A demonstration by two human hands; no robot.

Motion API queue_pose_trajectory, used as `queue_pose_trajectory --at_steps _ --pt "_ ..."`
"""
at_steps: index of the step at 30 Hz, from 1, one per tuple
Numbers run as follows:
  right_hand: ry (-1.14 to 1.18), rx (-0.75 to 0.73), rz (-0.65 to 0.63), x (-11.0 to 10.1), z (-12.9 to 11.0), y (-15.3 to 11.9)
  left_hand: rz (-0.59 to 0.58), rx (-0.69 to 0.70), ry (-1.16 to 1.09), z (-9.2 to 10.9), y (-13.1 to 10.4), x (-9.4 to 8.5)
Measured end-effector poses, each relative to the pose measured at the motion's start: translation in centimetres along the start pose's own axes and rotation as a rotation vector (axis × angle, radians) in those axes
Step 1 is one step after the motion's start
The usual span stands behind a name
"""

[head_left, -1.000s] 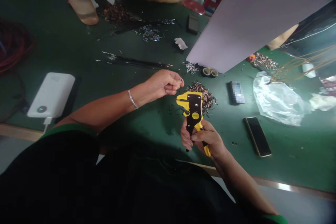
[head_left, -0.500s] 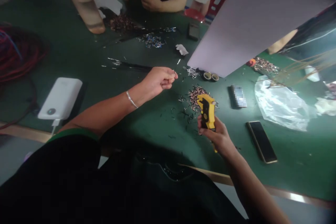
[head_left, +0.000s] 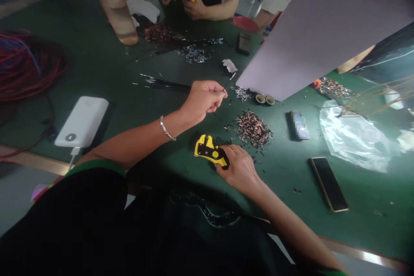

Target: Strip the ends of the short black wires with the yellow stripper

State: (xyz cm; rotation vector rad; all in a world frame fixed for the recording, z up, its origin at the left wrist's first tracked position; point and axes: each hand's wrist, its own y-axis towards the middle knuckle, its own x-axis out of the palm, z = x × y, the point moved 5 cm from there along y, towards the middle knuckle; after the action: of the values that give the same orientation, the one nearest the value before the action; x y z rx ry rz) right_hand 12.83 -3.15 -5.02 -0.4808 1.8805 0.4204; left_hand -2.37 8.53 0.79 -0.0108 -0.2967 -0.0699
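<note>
In the head view my left hand (head_left: 205, 100) pinches a thin black wire (head_left: 228, 83) between thumb and fingertips. The wire's pale tip points up and to the right. Lower down, my right hand (head_left: 239, 167) is closed around the handle of a yellow and black wire stripper (head_left: 208, 152), whose jaws face left, low over the table. A pile of copper-coloured wire scraps (head_left: 254, 129) lies just above my right hand. Small silver pieces (head_left: 241, 93) lie right of the wire tip. Several black wires with silver tips (head_left: 161, 82) stretch out behind my left hand.
A white power bank (head_left: 82, 120) and coiled red wires (head_left: 29, 69) are on the left. A phone (head_left: 328, 184) and a clear plastic bag (head_left: 354, 136) lie right. A large pale panel (head_left: 310, 34) leans in at upper right. Opposite, a co-worker's hand (head_left: 196, 8) holds a similar tool.
My right hand has moved left and turned the wire stripper from upright to pointing left. The wire in my left hand now shows, sticking up. The view has shifted slightly.
</note>
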Motion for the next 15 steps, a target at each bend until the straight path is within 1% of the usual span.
queue_pose_trajectory --at_steps 5,8,11,13,15 --pt "-0.044 -0.039 -0.004 0.2 -0.1 0.0 -0.003 -0.012 0.014 -0.1 -0.4 0.3" --pt "-0.040 -0.057 -0.020 -0.1 -0.2 0.1 -0.013 -0.014 0.025 -0.2 -0.4 0.4" --pt "0.015 -0.091 -0.052 -0.8 -0.3 0.3 -0.004 0.004 0.041 -0.2 -0.5 0.4" --pt "0.114 -0.059 -0.004 -1.5 0.0 0.7 -0.017 0.013 0.051 -0.3 -0.6 0.5" --pt "0.272 0.030 0.078 -2.3 0.8 1.4 -0.039 0.019 0.062 -0.4 -0.7 0.7"
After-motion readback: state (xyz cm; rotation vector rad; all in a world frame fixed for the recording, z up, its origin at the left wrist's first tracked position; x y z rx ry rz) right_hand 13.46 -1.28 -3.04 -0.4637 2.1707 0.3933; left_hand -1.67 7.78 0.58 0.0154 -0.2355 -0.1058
